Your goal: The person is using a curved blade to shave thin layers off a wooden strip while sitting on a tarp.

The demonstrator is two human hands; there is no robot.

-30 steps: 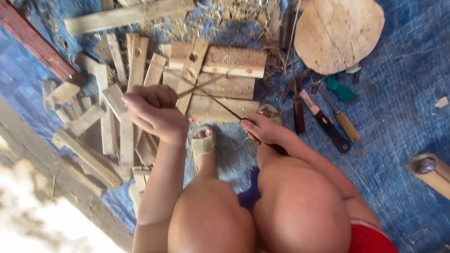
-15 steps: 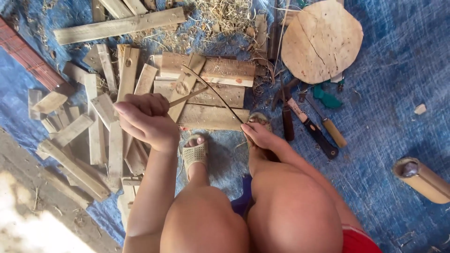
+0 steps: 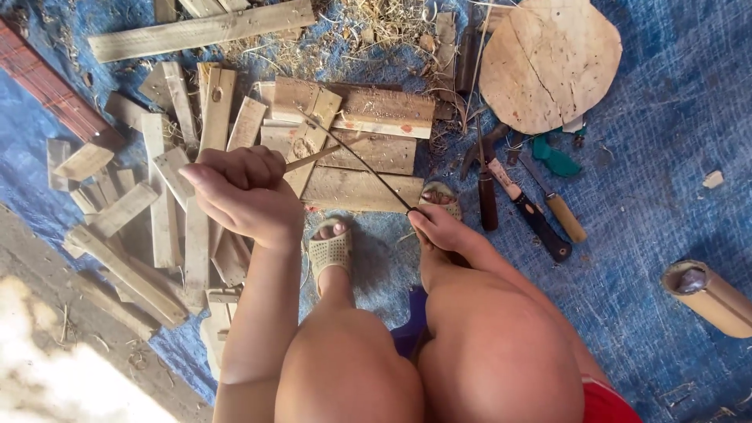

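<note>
My left hand [image 3: 243,192] is closed in a fist around the end of a thin bamboo strip [image 3: 313,157], which points right over the wooden boards. My right hand [image 3: 440,229], low beside my right knee, grips the handle of a thin dark knife blade [image 3: 356,157]. The blade runs up and left and crosses the strip's tip. Both hands hang above a stack of flat wooden planks [image 3: 368,145]. My bare knees and sandalled feet [image 3: 329,249] fill the lower middle.
Several wood offcuts [image 3: 149,211] lie scattered at left on a blue tarp [image 3: 666,196]. A round wooden block [image 3: 548,59] sits top right, with knives and chisels [image 3: 533,207] below it. A bamboo tube [image 3: 709,296] lies at far right.
The camera view has shifted slightly downward and right. My left hand has pulled the strip a little left; the blade stays crossed against it. My right hand has barely moved.
</note>
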